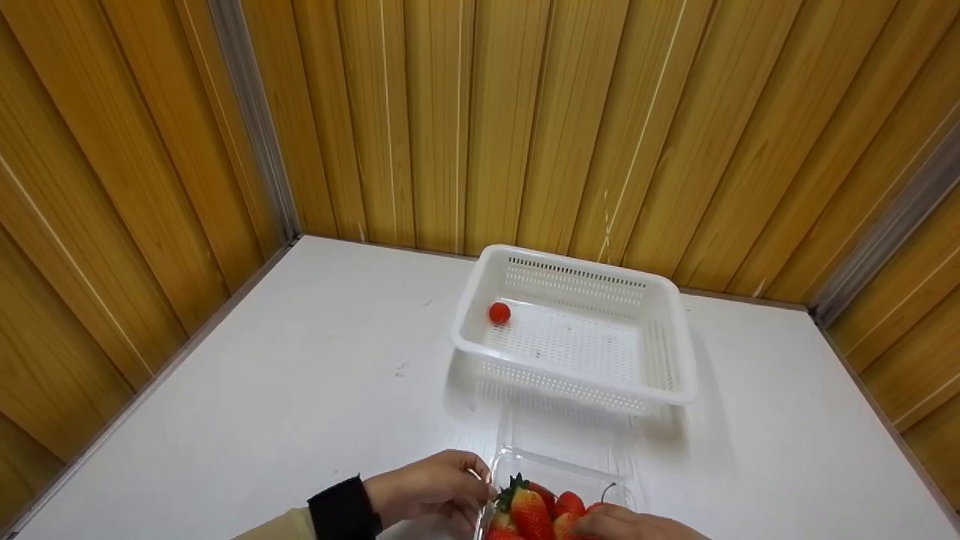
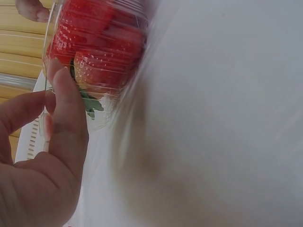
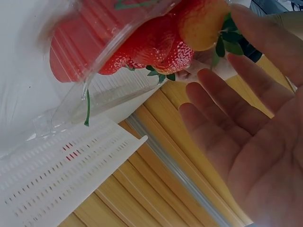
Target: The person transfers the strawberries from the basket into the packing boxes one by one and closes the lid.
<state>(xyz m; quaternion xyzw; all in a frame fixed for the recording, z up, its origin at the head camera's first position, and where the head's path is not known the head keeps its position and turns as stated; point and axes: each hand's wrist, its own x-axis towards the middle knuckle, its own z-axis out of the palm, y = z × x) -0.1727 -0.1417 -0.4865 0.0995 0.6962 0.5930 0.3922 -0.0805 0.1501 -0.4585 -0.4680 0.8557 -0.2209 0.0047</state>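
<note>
A clear plastic box (image 1: pixel 551 469) full of strawberries (image 1: pixel 531 514) sits at the near edge of the head view. Its left rim is pinched by my left hand (image 1: pixel 442 484), thumb and fingers on either side of the wall in the left wrist view. Over the fruit at the right is my right hand (image 3: pixel 255 123), its fingers spread and slightly bent, nothing gripped. Its thumb reaches beside an orange-red strawberry (image 3: pixel 201 26) with green leaves. A thin green stem (image 3: pixel 87 109) sticks out at the box's rim.
Behind the box stands a white perforated basket (image 1: pixel 574 379) with one small round red fruit (image 1: pixel 499 313) inside at its left. The white table (image 1: pixel 322 360) is enclosed by wood-look panels (image 1: pixel 510 127) at the back and sides.
</note>
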